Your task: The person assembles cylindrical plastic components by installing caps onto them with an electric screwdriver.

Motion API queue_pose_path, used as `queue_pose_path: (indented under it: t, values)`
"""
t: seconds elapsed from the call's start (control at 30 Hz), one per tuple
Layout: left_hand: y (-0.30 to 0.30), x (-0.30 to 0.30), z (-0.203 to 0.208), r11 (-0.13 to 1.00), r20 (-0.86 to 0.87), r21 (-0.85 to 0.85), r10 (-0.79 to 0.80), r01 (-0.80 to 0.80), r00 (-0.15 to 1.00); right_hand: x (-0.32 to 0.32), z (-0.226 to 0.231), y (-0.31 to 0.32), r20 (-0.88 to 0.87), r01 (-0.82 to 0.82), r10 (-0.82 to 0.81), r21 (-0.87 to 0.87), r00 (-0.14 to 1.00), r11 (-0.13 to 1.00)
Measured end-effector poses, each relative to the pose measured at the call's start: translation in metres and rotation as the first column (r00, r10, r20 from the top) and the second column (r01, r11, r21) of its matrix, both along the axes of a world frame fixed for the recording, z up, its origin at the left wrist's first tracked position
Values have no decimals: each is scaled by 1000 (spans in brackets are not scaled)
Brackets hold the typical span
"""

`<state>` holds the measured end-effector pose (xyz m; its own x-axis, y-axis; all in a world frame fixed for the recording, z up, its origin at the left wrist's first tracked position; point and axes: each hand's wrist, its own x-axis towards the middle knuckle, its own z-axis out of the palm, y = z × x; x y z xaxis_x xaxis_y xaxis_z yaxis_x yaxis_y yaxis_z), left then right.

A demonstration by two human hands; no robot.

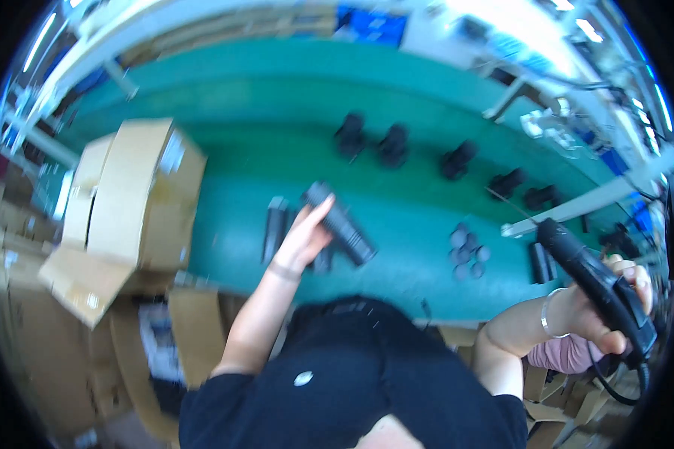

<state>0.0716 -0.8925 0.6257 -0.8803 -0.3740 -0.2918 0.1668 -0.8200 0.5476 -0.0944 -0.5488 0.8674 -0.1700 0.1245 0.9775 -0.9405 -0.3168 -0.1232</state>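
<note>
My left hand (305, 238) is closed around a black ribbed cylinder (346, 230), held tilted above the green bench. Beside that hand stands another black cylinder (274, 233), and a dark piece (322, 260) shows partly behind the wrist. Off to the right, my right hand (603, 318) grips a black corded electric screwdriver (588, 269). Its thin bit points up and to the left, and the cable (614, 393) loops down below the grip. A black block-like part (541, 263) lies on the bench left of the screwdriver.
Several dark round discs (460, 251) lie grouped on the green bench (404, 217). Behind them several black assemblies (393, 146) form a row. Cardboard boxes (131, 194) stand at the left. A white post (591, 206) crosses at right; a person's pink sleeve (565, 353) shows below.
</note>
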Motion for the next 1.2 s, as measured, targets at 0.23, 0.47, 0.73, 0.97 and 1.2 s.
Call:
queue_pose_path:
  t: [0.23, 0.47, 0.73, 0.97, 1.2]
  values:
    - [6, 16, -14, 995, 117, -68, -66, 74, 991, 18, 44, 40, -200, -294, 274, -78, 941, 953]
    - [8, 16, -17, 992, 144, -94, -72, 86, 987, -4, 58, 57, -223, 20, -162, -528, 961, 849]
    - [3, 30, -20, 993, 127, -83, -69, 80, 989, -80, 60, -68, 130, 272, -265, -732, 956, 625]
    - [1, 33, -20, 991, 128, -122, -39, 55, 991, -132, 47, -149, 115, 65, -8, -503, 993, 862]
    - [-8, 35, -21, 995, 149, -92, -9, 23, 989, -139, 51, -177, 220, 202, -145, -262, 965, 944]
